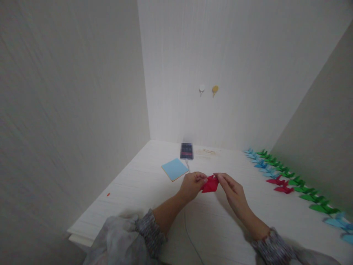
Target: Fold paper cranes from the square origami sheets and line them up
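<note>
A partly folded piece of red origami paper [210, 185] is held above the white table between both hands. My left hand [193, 184] pinches its left side, thumb and fingers closed on it. The fingertips of my right hand [231, 187] are closed at its upper right corner. Left of the paper and a little farther back lies a stack of light blue square paper [175, 169]. The side of the red paper that faces away from me is hidden.
Along the right side of the table [143, 191] stand rows of folded paper cranes: green [302, 188], blue [260, 164] and red [284, 189]. A phone [186, 151] leans at the back wall, its cable [190, 235] running toward me. Two hooks [215, 89] are on the wall.
</note>
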The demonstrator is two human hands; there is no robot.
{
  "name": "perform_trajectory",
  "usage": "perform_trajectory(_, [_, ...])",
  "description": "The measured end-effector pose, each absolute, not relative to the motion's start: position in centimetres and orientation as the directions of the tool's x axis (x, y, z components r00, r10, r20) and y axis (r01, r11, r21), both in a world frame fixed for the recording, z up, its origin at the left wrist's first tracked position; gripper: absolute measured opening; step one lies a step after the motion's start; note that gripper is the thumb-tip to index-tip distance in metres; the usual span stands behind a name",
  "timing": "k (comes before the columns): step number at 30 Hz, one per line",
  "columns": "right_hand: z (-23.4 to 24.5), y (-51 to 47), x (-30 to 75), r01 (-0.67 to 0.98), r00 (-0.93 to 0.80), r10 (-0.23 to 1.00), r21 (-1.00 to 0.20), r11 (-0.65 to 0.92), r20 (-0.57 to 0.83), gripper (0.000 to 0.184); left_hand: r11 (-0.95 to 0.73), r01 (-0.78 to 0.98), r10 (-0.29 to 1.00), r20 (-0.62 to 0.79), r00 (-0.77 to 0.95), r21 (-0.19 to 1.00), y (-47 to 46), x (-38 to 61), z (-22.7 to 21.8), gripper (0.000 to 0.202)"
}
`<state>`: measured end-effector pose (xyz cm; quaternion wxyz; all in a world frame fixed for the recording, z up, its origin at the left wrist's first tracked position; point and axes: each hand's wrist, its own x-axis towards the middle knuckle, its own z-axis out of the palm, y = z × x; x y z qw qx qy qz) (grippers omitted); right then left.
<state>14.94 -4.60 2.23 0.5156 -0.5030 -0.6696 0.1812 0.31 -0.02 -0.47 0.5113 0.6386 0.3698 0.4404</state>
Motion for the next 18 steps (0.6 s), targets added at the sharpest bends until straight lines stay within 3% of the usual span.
perform_trajectory(7, [1.69,-4.18,14.52,0.535,-0.02,0.88,-0.738,0.411,0.475,0.019,-0.257,0.072,0.906,0.214,0.366,0.964,-0.37,0.37,-0.14,0.018])
perform_trajectory(18, [1.54,-4.32,14.79,0.313,0.014,0.928,-0.883,0.35,0.373,0.022,-0.201,0.012,0.908,0.181,0.377,0.98,-0.52,0.35,0.32,0.022])
